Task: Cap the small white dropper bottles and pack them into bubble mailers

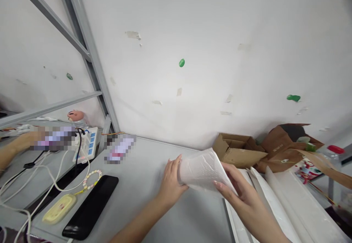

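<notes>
Above the grey table, both hands hold a white, slightly see-through packing bag (202, 169), tilted with its wide end toward the right. My left hand (171, 180) wraps the narrow end, the thumb below and the fingers behind. At the wide end, my right hand (244, 197) grips the edge, its thumb on the near face and its other fingers at the far side. A rounded shape shows faintly at the narrow end; what it is I cannot tell. Beside my right forearm lie flat white sheets or bags (291, 195) in a stack.
Against the wall stand an open cardboard box (239, 149) and a brown paper bag (283, 144). On the left lie a black power bank (90, 208), a yellow case (59, 209), a phone (121, 149), cables and a power strip (89, 144). Another person's arm (16, 145) reaches in.
</notes>
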`<act>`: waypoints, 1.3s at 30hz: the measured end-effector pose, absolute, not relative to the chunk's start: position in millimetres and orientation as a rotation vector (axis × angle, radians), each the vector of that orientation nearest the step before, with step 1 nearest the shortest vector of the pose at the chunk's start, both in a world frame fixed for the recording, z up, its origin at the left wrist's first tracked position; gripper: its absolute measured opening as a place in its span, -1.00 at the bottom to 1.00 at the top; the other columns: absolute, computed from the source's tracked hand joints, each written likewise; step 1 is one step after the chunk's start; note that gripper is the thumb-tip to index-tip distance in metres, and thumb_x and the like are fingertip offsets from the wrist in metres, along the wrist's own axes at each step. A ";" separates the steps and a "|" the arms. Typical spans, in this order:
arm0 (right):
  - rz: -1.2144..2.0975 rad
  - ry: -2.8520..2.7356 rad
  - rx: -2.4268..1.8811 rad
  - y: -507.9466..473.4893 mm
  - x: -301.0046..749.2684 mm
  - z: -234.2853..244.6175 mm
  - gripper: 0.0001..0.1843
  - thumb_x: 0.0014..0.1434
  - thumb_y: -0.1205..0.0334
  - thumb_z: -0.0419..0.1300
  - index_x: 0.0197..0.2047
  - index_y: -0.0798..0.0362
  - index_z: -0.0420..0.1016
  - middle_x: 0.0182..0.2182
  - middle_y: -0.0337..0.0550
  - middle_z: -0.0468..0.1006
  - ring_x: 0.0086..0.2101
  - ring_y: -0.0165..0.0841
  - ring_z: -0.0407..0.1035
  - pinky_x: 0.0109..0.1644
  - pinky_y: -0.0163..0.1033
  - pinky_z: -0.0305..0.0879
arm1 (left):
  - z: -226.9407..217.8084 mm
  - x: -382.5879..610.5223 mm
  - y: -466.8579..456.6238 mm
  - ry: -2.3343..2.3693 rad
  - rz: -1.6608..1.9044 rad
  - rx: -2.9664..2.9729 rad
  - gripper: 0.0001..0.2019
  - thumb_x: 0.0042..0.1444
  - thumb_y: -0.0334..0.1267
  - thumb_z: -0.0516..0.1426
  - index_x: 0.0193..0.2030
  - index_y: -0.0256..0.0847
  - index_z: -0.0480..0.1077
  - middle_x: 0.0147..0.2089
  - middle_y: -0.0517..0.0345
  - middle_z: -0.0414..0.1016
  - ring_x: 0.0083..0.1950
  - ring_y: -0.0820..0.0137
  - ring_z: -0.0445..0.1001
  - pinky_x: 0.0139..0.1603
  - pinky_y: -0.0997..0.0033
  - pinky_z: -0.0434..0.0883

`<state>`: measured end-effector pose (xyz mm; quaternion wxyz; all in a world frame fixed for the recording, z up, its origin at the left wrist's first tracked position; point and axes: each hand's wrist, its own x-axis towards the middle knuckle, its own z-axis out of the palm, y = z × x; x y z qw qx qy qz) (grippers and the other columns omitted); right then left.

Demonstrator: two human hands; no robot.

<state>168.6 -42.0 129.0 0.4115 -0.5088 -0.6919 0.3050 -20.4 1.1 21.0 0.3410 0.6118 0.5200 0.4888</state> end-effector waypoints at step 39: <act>1.453 -1.063 -1.203 6.4 145.9 18.8 -0.44 -0.01 -0.25 0.12 -0.32 0.15 0.50 -0.45 -0.04 0.54 -0.44 -0.29 0.43 -0.42 -0.27 0.33 | 38.1 -9.1 21.2 0.782 1.271 0.807 -0.45 -0.16 -0.32 0.31 0.04 -0.18 0.33 0.00 0.00 0.51 0.12 0.17 0.37 0.16 0.18 0.25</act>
